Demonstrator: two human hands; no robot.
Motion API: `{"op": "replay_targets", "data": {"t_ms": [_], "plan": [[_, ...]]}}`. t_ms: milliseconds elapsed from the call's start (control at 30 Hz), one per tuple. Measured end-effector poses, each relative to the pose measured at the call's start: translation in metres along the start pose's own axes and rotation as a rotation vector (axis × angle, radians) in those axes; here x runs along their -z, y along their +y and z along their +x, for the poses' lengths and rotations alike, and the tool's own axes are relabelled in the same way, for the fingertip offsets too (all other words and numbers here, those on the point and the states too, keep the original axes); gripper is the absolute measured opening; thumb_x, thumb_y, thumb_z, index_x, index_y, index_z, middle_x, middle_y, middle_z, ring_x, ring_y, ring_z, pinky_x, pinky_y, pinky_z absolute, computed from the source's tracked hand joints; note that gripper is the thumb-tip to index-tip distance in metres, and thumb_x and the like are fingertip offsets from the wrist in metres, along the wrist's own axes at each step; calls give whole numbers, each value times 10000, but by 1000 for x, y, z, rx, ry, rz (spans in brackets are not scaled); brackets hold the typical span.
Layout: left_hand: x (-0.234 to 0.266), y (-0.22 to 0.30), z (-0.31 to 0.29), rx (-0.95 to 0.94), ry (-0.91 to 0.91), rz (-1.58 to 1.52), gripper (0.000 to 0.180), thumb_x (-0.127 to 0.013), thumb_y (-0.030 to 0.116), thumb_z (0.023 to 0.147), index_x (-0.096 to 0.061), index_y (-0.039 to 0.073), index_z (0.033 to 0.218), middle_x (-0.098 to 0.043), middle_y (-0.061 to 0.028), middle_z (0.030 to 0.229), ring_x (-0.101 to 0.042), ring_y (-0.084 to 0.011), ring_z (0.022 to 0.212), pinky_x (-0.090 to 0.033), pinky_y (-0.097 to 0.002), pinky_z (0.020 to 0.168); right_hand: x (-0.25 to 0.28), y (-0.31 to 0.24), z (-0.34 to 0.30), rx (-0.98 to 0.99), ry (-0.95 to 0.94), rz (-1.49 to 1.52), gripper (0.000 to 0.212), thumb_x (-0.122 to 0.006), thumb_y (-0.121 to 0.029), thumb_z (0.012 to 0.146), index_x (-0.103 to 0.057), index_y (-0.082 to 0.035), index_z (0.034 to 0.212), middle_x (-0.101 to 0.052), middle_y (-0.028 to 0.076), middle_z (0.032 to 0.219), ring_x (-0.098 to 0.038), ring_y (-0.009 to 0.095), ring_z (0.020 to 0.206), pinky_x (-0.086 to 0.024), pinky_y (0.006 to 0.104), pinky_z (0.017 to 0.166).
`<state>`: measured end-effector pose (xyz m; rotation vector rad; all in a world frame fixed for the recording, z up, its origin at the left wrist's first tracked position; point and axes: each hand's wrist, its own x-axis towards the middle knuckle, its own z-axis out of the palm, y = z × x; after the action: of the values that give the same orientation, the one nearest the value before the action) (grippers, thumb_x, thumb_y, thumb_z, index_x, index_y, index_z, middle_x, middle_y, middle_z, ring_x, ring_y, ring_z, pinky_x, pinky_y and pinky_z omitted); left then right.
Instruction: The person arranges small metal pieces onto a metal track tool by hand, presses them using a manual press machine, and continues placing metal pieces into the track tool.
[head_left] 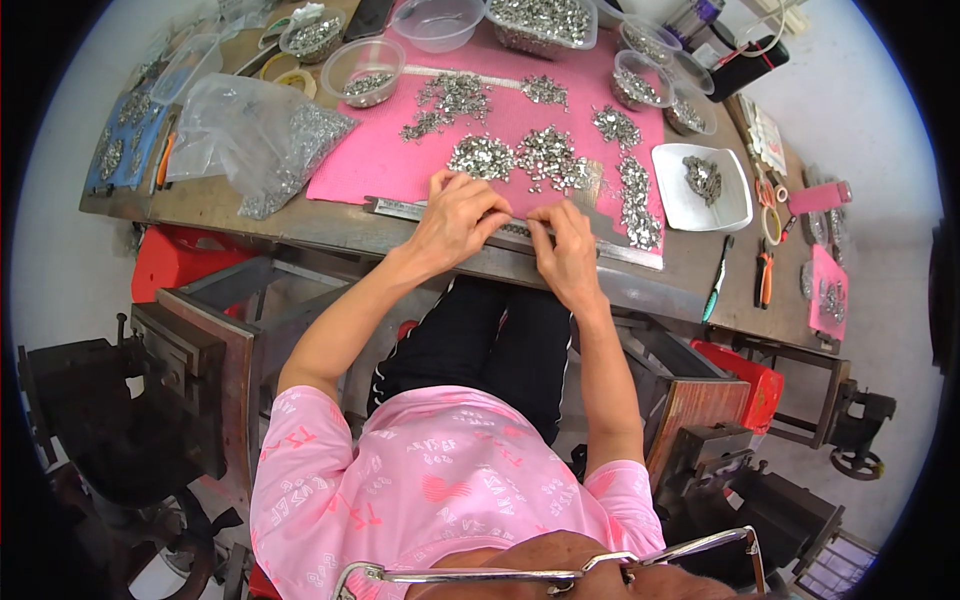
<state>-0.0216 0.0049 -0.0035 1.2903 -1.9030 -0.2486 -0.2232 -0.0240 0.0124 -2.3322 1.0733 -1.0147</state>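
Observation:
At the front edge of the table, my left hand is closed, with thumb and forefinger pinched together. Close beside it, my right hand has its fingers pinched too. Whatever is between the fingertips is too small to make out. Both hands rest over a long metal bar, and a dark row of small links or parts shows on it between them. Just beyond my hands, heaps of small shiny metal pieces lie on a pink mat. A second heap of pieces sits beside the first.
Left of the mat lies a clear plastic bag of metal parts. Plastic tubs with pieces stand at the back. To the right are a white tray, a toothbrush and orange-handled pliers. Red stools stand below the table.

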Motion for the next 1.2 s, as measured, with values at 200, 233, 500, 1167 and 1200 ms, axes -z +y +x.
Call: {"op": "replay_targets", "data": {"t_ms": [200,233,500,1167,1200], "plan": [[-2,3,-16,-5,74,-36,111,-744,152,836,-710,82,915,-645,-32,908,-587,-222,944,-335,-420,966,-20,-10,-10,34,62,-30,132,-712,2,829,-639,-32,933,-617,91,893,-591,289,840,-416,402,775],[-2,3,-16,-3,75,-34,111,-744,152,836,-710,82,915,-645,-32,908,-587,-222,944,-335,-420,966,-23,-10,-11,36,61,-29,132,-712,2,829,-639,-32,933,-617,91,893,-591,289,840,-416,402,775],[-2,-9,-19,-7,78,-179,128,-710,98,876,-713,51,995,-648,-65,882,-600,-259,867,-413,-398,897,-30,-9,-13,101,138,-38,137,-735,-9,814,-680,-46,934,-627,83,895,-590,283,835,-424,402,771],[-5,3,-11,118,139,-133,160,-713,149,892,-701,47,1015,-668,-74,854,-606,-256,815,-433,-390,851,-12,31,26,91,23,-267,61,-712,-89,851,-674,-62,891,-594,85,862,-582,284,876,-408,421,804],[-4,2,-11,103,156,-136,144,-697,131,903,-699,43,1018,-673,-80,861,-611,-261,813,-439,-391,842,-10,32,24,106,6,-266,60,-712,-83,850,-682,-57,894,-605,89,845,-593,288,856,-413,413,797]]}}
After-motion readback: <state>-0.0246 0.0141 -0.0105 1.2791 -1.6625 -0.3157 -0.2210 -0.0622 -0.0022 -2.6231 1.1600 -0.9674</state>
